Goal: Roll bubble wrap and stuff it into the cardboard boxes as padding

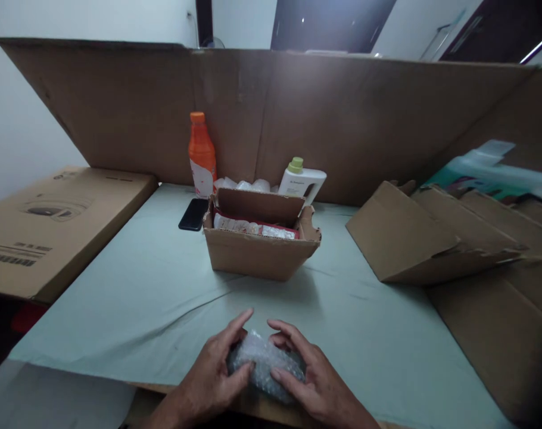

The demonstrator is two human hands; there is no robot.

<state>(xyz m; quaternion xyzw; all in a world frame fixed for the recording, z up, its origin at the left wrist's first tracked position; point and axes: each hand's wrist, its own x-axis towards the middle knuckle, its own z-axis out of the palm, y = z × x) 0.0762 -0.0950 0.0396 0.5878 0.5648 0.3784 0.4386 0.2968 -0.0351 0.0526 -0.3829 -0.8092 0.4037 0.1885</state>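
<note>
Both of my hands rest at the near edge of the table around a bundle wrapped in bubble wrap [264, 363]. My left hand [215, 372] grips its left side, thumb and fingers curled over it. My right hand [309, 375] holds its right side, fingertips pressed on the wrap. What is inside the wrap is hidden. Farther back, in the middle of the table, stands a small open cardboard box [257, 253] with packets in red and white wrapping inside.
An orange bottle [202, 152], a white bottle with a green cap [303, 179] and a black phone [193, 214] lie behind the box. Flattened cardboard [436, 238] is piled on the right, a large carton [52, 220] on the left, a cardboard wall behind.
</note>
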